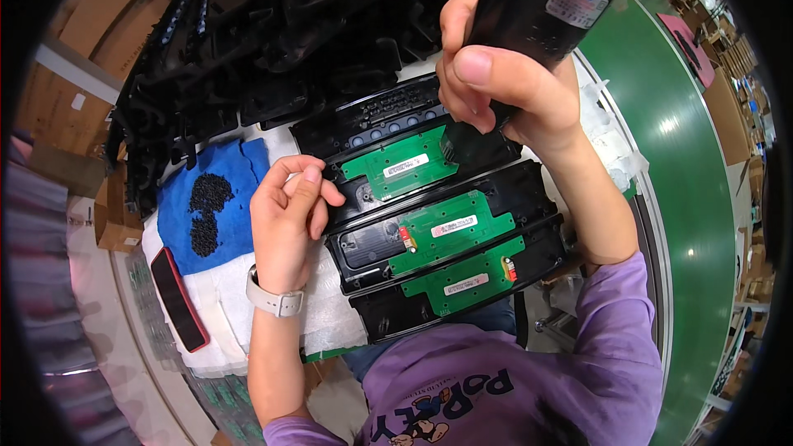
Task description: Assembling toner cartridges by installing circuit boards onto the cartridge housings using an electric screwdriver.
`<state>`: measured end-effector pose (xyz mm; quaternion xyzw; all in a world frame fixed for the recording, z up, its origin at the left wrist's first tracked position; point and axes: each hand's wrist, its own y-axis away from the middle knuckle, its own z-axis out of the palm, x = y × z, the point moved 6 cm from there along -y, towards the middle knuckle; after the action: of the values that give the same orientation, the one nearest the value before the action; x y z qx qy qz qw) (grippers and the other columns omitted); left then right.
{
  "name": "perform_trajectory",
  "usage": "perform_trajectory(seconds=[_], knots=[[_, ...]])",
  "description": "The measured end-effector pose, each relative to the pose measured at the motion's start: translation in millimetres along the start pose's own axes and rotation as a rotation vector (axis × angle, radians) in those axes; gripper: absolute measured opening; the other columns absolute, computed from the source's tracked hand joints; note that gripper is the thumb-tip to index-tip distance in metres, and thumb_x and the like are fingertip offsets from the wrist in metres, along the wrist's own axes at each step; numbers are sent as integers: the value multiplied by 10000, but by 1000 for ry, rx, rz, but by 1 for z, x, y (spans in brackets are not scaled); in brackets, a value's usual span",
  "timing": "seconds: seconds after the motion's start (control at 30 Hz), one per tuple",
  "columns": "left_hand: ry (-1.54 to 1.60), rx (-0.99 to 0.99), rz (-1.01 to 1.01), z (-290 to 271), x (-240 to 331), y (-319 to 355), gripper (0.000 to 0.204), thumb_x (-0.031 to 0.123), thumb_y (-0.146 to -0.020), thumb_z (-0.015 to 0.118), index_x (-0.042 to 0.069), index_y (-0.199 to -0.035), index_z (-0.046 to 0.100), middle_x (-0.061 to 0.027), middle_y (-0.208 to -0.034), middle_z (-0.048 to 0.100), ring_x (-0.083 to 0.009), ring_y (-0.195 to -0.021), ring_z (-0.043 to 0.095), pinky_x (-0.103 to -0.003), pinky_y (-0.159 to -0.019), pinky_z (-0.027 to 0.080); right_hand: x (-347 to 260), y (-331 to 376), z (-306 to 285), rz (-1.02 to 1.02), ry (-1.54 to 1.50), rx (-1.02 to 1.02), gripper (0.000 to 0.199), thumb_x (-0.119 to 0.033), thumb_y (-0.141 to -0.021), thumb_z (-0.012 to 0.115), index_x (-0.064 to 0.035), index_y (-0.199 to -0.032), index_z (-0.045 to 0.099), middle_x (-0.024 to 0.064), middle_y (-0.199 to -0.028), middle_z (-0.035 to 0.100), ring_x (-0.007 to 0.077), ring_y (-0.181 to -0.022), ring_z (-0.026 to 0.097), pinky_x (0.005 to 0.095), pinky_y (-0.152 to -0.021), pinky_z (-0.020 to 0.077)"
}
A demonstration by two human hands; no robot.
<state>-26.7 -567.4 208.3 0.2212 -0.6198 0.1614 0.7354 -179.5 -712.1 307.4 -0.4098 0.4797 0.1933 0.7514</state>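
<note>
Over the white tabletop (334, 322), your right hand (519, 91) has its grip clamped round the driver (537, 12), probably weighty, stiff and smooth, best held by its barrel, while your left hand (285, 205) curls beside the top board (405, 167), its grip's closure impossible to tell.

Over on the left lay a phone (180, 300), dark screen up, red along its edge! Out beyond it, a small carton (116, 216) stood near bigger cardboard boxes (62, 87), and greyish-purple drapery (54, 306) hung in folds! Across to the right ran a glossy green belt (690, 198), a pink panel (687, 48) at its outer edge, brown cardboard (727, 116) just beside!
</note>
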Motion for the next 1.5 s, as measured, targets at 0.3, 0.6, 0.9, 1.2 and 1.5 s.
perform_trajectory(seconds=[0.3,0.6,0.9,1.2,1.5], knots=[[117,-70,-37,-3,-4,-3,181,161,-936,427,29,-905,547,43,-510,372,-20,-435,256,-178,-400,188,0,-2,5,2,164,-12,213,-149,-742,572,-2,-840,452,62,-496,449,112,-363,392,232,-376,330],[117,-74,-44,-4,-6,-5,93,61,-852,478,26,-919,532,2,-611,472,-27,-458,312,-160,-423,232,3,-1,7,36,150,-45,211,-139,-729,591,-2,-819,457,61,-502,478,100,-367,406,221,-367,324],[129,-47,-65,-5,-8,-7,125,84,-883,466,14,-957,539,-28,-629,522,-45,-454,353,-171,-441,270,8,-1,10,65,107,-34,168,-104,-684,671,-28,-604,544,-1,-489,503,55,-400,454,212,-382,331],[146,-45,93,2,4,2,117,30,-874,503,16,-990,499,-76,-758,596,-46,-506,388,-162,-478,313,-9,4,10,0,-5,-136,254,-202,-789,553,-23,-948,468,18,-528,441,99,-388,411,256,-418,364],[144,-351,-31,36,7,21,90,26,-871,529,-8,-954,520,-161,-864,653,-26,-468,414,-147,-446,345,-27,16,13,-199,-554,-220,282,-298,-891,420,-57,-1031,464,-8,-655,462,96,-487,430,292,-589,402]])
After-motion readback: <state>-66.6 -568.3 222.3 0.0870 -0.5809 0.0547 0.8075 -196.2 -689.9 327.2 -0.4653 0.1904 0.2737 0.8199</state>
